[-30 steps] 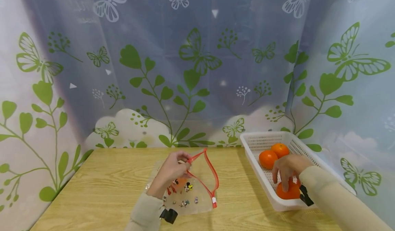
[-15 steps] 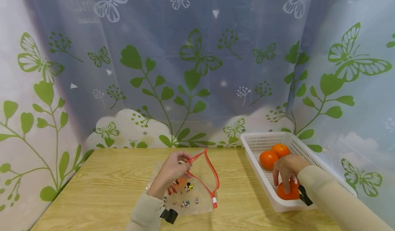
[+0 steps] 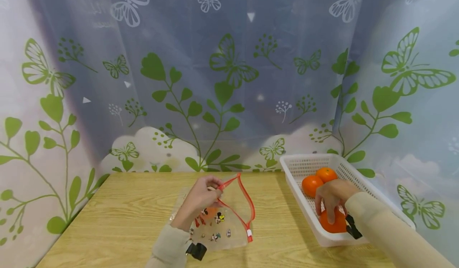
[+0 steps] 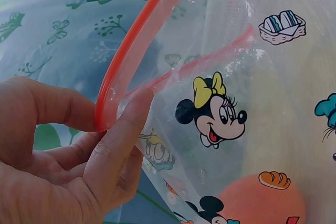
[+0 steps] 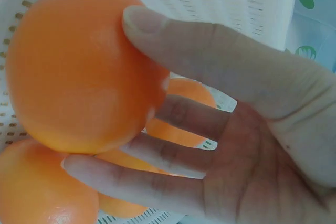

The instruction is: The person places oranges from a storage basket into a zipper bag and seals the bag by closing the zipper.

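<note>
My left hand (image 3: pixel 202 196) pinches the red zip edge of a clear plastic zip bag (image 4: pixel 236 156) printed with cartoon characters. The bag's mouth gapes toward the right, and its white slider (image 3: pixel 249 232) sits at the near corner. A round orange shape (image 4: pixel 265 200) shows through the plastic. Inside the white basket, my right hand (image 3: pixel 335 198) grips an orange (image 5: pixel 84 66), thumb on one side and fingers round the other. Behind that hand lie two more oranges, one on the left (image 3: pixel 312 186) and one farther back (image 3: pixel 326 174); the right wrist view shows others partly covered by the fingers.
The white perforated basket (image 3: pixel 295 204) stands at the table's right side, its low walls around the oranges. Wooden table top (image 3: pixel 118 220) extends left of the bag. A patterned curtain (image 3: pixel 179 112) hangs along the back and sides.
My right hand and the orange in its grip have shifted slightly left within the basket. The left hand and the bag look unchanged.
</note>
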Action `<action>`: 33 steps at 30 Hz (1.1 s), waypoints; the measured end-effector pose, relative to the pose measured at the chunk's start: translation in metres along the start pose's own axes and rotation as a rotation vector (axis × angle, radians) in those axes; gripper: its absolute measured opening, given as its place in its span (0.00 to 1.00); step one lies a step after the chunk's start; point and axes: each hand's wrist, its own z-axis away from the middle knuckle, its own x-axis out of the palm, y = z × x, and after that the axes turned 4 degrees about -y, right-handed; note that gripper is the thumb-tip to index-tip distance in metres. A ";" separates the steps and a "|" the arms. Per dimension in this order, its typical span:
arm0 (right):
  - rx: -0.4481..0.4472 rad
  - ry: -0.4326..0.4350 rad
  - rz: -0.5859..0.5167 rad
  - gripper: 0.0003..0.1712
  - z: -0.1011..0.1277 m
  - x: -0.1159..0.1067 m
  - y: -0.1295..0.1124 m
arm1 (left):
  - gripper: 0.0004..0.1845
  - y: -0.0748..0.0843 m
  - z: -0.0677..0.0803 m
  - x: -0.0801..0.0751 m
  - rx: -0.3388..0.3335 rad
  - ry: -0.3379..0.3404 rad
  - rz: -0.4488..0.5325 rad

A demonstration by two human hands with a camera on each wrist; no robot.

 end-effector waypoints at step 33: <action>-0.121 0.054 -0.196 0.25 0.032 -0.026 0.000 | 0.10 -0.001 0.001 0.003 0.002 -0.004 -0.030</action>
